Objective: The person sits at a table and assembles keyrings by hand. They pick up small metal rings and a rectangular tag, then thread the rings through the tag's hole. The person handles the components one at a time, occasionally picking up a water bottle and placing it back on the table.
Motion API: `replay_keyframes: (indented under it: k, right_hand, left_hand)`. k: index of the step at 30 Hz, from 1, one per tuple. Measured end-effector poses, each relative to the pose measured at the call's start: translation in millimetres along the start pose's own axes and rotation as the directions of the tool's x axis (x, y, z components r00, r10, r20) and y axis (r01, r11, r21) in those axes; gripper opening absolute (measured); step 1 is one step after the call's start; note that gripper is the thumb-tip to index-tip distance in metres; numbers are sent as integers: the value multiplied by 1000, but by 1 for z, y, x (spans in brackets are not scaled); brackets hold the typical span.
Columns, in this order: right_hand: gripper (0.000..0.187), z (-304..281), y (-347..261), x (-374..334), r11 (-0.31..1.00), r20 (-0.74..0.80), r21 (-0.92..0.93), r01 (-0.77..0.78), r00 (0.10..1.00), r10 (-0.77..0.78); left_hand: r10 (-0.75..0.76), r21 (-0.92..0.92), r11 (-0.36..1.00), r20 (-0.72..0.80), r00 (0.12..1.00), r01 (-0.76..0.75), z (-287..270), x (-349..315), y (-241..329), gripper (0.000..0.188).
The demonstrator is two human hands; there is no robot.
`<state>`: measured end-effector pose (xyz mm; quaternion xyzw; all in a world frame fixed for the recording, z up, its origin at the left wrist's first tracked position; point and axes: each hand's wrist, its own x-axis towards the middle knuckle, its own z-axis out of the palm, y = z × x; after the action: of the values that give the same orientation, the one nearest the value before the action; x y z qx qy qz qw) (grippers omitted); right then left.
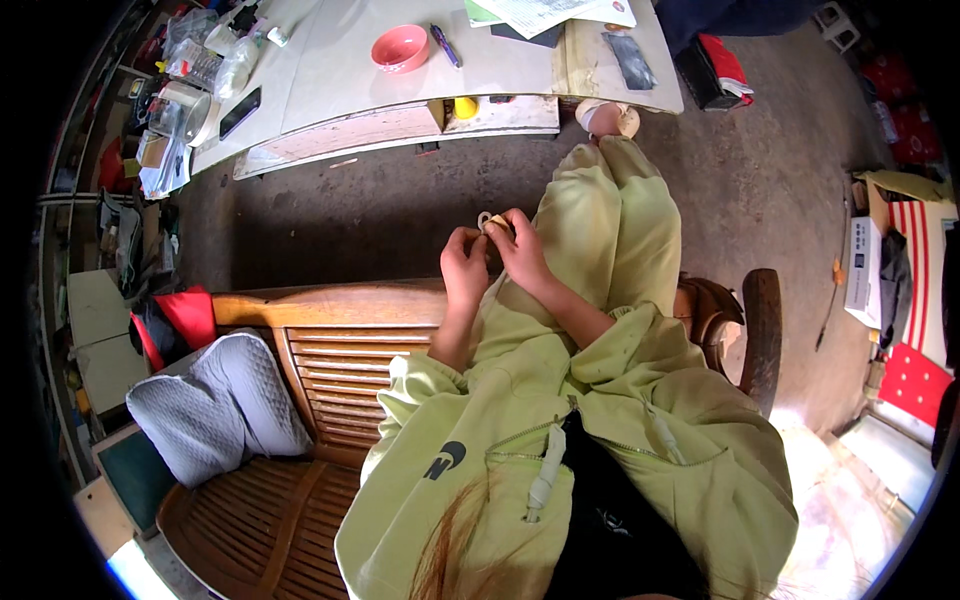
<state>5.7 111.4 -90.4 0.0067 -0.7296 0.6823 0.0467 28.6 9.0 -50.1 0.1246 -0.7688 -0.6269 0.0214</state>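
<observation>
Both of my hands meet above my lap, close to my knees. A small white loop sticks up between the fingertips; its exact kind is too small to tell. My left hand is closed, thumb and fingers pinching at the loop's lower end. From the other side my right hand is closed too, its fingertips pressed against the same piece, where a pale yellowish bit shows. The fingers hide the lower part of what is held.
Ahead stands a white table with a pink bowl, a purple pen, a black phone and papers. I sit on a wooden slatted bench. A grey cushion lies at left, cartons at right.
</observation>
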Motion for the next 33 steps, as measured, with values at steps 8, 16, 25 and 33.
replay_keyframes:
  k: [8,16,25,33]
  right_hand:
    - [27,2,8,0,1000,70,-16,-17,997,18]
    - [27,-5,4,-1,999,85,-34,6,996,-3]
    - [24,-2,-1,3,999,-42,31,-35,998,37]
    - [30,1,4,3,997,-77,61,-43,996,47]
  left_hand:
    - [-36,25,999,-52,998,38,-1,-7,-11,4]
    - [0,4,1000,-69,998,0,3,-6,-11,7]
    - [132,176,977,-76,988,-118,9,-13,-16,4]
    - [94,146,986,-58,994,-85,5,-14,-14,3]
